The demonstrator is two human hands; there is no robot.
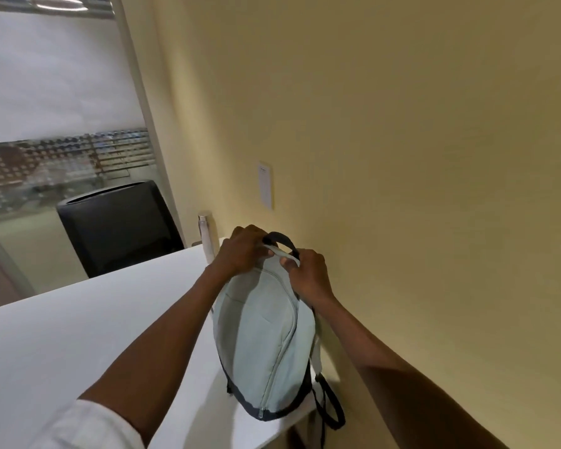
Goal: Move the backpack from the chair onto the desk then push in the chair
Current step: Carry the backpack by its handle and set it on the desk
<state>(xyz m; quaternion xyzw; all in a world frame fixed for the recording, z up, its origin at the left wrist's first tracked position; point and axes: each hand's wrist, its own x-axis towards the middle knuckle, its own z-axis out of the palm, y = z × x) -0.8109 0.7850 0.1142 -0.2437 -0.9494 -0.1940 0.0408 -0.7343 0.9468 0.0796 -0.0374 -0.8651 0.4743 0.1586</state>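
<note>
Both hands' grip, left hand (pixel 240 251) and right hand (pixel 310 273), clasps backpack (pixel 263 345) handle (desk (pixel 78 335) edge).

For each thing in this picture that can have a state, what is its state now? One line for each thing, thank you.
backpack: on the desk beside the wall, zipped shut, held at its top.
left hand: closed on the backpack's top handle.
right hand: gripping the top of the backpack.
desk: bears the backpack and a bottle.
bottle: upright, capped.
black chair: at the desk's far side, unoccupied.
</note>
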